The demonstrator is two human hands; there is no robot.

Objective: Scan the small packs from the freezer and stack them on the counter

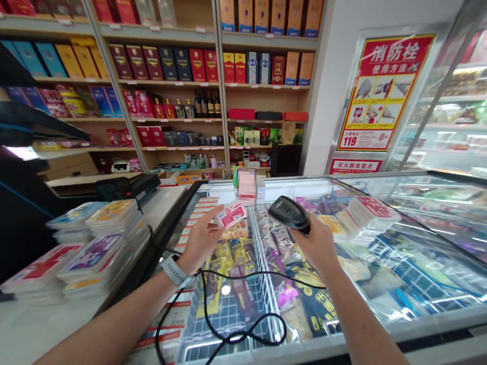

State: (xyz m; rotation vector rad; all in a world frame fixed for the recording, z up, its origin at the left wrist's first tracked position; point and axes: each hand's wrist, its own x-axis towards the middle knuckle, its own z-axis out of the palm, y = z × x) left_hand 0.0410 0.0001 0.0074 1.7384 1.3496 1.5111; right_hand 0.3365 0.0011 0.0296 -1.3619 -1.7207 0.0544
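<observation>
Over the glass-topped freezer, my left hand (201, 238) pinches a small white and pink packet (232, 214) between its fingertips. A grey watch (176, 270) is on that wrist. My right hand (317, 242) is wrapped round a black handheld scanner (290, 213), whose head points to the left, toward the packet. A black cable (232, 337) lies in loops across the freezer glass below both hands. Just beyond the packet stands a small item with a blurred front (246, 187).
Stacks of flat packs (97, 250) stand on the white counter (3, 332) at left, near a dark machine (9, 199). More packs (370, 213) sit on the freezer at right. Shelves of boxes (164, 63) and a red poster (385, 92) are behind.
</observation>
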